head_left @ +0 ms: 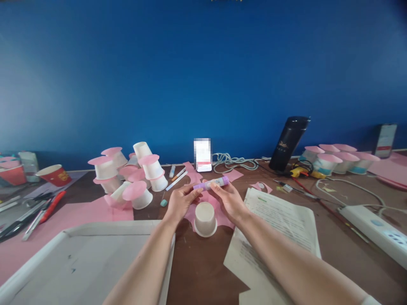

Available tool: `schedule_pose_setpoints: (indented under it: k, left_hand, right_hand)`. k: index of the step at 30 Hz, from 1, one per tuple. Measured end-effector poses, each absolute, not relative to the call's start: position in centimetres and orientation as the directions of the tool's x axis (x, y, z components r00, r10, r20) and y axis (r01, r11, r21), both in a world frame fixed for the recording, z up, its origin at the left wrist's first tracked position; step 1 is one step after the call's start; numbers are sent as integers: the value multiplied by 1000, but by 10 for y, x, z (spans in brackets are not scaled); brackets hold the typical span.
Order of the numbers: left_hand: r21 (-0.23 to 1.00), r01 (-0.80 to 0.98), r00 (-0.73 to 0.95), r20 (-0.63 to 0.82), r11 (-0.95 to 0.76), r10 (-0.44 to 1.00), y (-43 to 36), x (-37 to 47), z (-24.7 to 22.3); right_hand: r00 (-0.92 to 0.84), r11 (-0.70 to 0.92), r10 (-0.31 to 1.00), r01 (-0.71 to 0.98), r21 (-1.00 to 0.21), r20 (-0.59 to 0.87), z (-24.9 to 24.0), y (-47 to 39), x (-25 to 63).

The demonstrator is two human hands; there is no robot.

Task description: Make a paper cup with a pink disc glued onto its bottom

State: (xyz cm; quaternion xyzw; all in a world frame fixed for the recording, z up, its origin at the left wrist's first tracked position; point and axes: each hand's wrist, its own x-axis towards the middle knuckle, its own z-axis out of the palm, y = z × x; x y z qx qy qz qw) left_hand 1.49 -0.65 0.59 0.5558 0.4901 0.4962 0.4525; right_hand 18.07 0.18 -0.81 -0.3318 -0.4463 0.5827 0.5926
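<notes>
A purple-capped glue stick [211,183] is held level between my two hands above the brown table. The fingers of my left hand [181,202] are closed on its left end. My right hand [229,200] grips it farther right, near the purple cap. Just below and nearer to me, a white paper cup [205,218] stands upside down on the table. Behind this cup lies cut pink paper [190,214], partly hidden by my hands.
Several white cups with pink discs [137,194] are stacked at left. A white box lid [95,254] lies front left, printed sheets [282,212] at right. A phone [202,156] stands behind, a black flask [288,144] right of it. A power strip [375,228] is far right.
</notes>
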Motion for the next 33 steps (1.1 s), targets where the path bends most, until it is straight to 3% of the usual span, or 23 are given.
schedule_pose_setpoints:
  k: [9, 14, 17, 23, 28, 33]
  left_hand:
    - [986, 90, 19, 136, -137, 991, -9, 21, 12]
    - [979, 133, -66, 161, -151, 985, -7, 8, 15]
    - [967, 167, 47, 186, -192, 981, -7, 0, 16]
    - [987, 75, 333, 108, -141, 937, -13, -5, 22]
    - [980, 129, 229, 117, -149, 966, -12, -6, 20]
    - [888, 409, 72, 199, -211, 977, -3, -6, 10]
  right_hand:
    - [-105, 88, 984, -418, -904, 145, -2, 8, 182]
    - [193, 97, 981, -348, -933, 30, -4, 32, 208]
    - [320, 106, 947, -263, -959, 17, -10, 44, 229]
    - [273, -57, 958, -121, -991, -89, -24, 48, 235]
    - [270, -59, 961, 8, -998, -55, -24, 45, 232]
    - [291, -8, 954, 255, -967, 69, -5, 32, 236]
